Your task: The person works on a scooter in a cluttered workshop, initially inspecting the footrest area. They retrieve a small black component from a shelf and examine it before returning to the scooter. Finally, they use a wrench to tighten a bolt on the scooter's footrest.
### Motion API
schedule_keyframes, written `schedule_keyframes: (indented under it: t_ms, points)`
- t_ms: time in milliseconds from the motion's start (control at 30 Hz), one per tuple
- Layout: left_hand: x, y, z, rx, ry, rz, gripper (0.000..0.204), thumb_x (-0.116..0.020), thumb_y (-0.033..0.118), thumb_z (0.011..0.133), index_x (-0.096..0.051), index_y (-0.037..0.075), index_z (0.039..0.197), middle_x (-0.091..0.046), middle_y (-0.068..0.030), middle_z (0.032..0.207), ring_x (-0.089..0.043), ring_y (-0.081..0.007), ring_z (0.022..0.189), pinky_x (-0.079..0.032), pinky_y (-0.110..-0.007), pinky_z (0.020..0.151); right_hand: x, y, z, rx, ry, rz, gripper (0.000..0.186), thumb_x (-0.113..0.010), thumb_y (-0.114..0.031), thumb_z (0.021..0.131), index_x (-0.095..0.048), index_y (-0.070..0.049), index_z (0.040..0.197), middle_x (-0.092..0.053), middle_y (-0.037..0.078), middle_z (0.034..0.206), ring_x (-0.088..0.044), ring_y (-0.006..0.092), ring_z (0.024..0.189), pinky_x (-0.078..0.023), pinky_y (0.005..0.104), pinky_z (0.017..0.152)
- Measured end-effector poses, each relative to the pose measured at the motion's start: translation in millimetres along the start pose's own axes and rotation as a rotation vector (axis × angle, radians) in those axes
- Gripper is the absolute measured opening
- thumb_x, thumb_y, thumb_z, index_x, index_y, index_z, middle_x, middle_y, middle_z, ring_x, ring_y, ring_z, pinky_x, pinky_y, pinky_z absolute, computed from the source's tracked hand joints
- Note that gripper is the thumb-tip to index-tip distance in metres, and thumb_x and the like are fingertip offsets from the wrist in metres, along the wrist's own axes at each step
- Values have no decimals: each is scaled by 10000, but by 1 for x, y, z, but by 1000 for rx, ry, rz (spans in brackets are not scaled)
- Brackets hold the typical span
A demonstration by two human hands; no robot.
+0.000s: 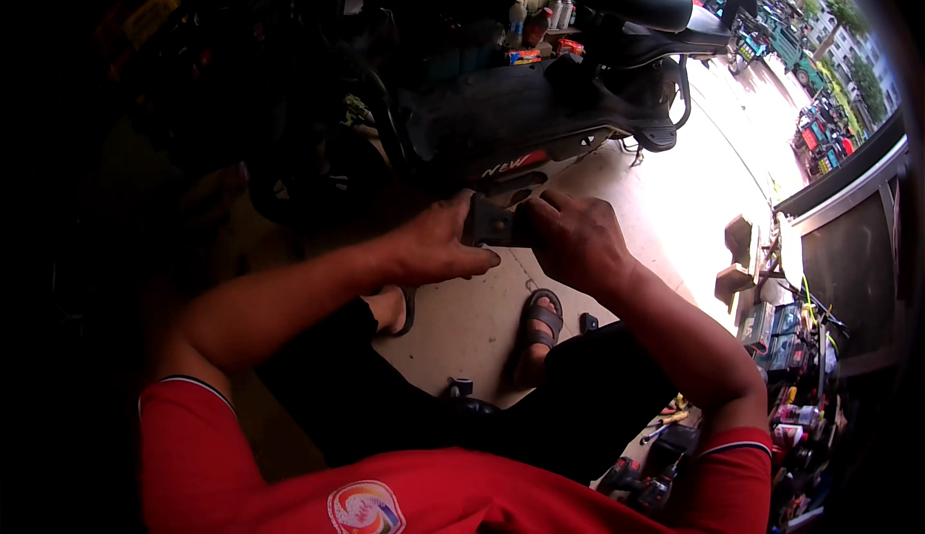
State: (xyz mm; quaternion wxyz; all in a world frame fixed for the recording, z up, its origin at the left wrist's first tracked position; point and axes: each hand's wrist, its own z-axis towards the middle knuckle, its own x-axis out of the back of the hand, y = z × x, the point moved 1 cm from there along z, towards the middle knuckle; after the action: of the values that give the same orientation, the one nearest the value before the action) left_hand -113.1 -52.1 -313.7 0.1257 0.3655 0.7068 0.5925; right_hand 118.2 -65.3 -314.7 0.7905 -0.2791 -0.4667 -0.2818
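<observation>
Between my two hands is a small dark block-like part [493, 224] with a round spot on its face; its exact kind I cannot make out. My left hand [438, 243] grips its left end, with the thumb stretched out below and the fingers mostly hidden behind it. The fingers of my right hand [581, 243] are curled closed at its right end, and the dark area there hides how they grip. Just beyond both hands stands a black electric scooter [501, 115], its lower side panel close to the part.
Two small black pieces, one [589, 322] by my sandal [544, 320] and another [462, 387] between my legs, lie on the pale floor [434, 336]. Tools [665, 428] and bottles [795, 418] crowd the right side. Bright daylight enters at the right; the left is very dark.
</observation>
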Motion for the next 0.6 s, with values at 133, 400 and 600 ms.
schedule_keyframes:
  t_ms: [133,400,600]
  points:
    - [8,10,-3,-127,20,226,935,-917,160,736,-374,37,1487,-609,-134,1238,-669,-206,1045,-585,-366,895,7,2,-1,-24,-1,57,256,-715,-63,761,-668,-106,1009,-661,104,898,-688,338,796,-541,440,661]
    - [18,2,-8,-525,-88,522,1008,-940,245,697,-386,63,1519,-577,-193,1346,-645,-300,1170,-543,-405,986,8,2,-1,124,-52,89,327,-738,-89,746,-668,-110,1064,-661,87,895,-688,322,783,-547,423,650]
    - [6,6,-9,-684,-83,554,1049,-897,342,765,-295,-36,1538,-648,-252,1198,-690,-371,1065,-558,-419,893,4,1,1,84,-91,73,373,-751,-113,718,-666,-117,1081,-678,65,923,-701,302,800,-552,417,644]
